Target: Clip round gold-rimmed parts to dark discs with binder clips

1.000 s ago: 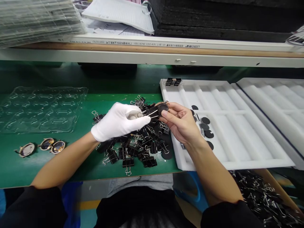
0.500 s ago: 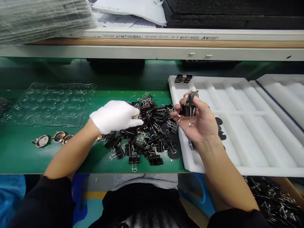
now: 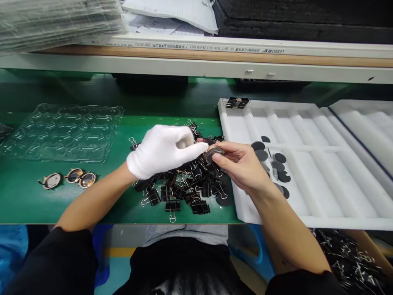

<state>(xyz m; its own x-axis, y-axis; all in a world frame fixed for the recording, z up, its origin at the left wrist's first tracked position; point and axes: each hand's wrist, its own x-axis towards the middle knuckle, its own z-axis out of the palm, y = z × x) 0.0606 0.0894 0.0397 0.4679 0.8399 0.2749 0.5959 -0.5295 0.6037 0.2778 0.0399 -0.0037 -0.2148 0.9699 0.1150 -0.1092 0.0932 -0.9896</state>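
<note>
Above black wire-handled clips [image 3: 178, 190], right hand [image 3: 241, 164] pinches round dark disc [image 3: 211, 155], apparently aligning; clamping needs steadiness; white-gloved left hand [image 3: 166, 149]: hold unclear.

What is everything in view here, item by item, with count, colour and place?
Round piece: one, dark-faced, held mid-view
Binder clips: many, black with silver handles, heaped mid-bench
White trays: two, white, right
Discs: roughly a dozen, dark, most on the left white tray
Clipped piece: one, black clips, that tray's far left corner
Rimmed round pieces: three, gold-coloured rims, bench left
Clear tray: one, transparent, behind them
Workbench: one, green, centre
Shelf: one, pale, across the back
Papers: several, white, on shelf
Plastic stack: one, translucent, shelf left
Black stack: one, black, shelf right
Clip box: one, brown, lower right
Left hand: one, white-gloved, centre
Right hand: one, bare, holding round piece
</note>
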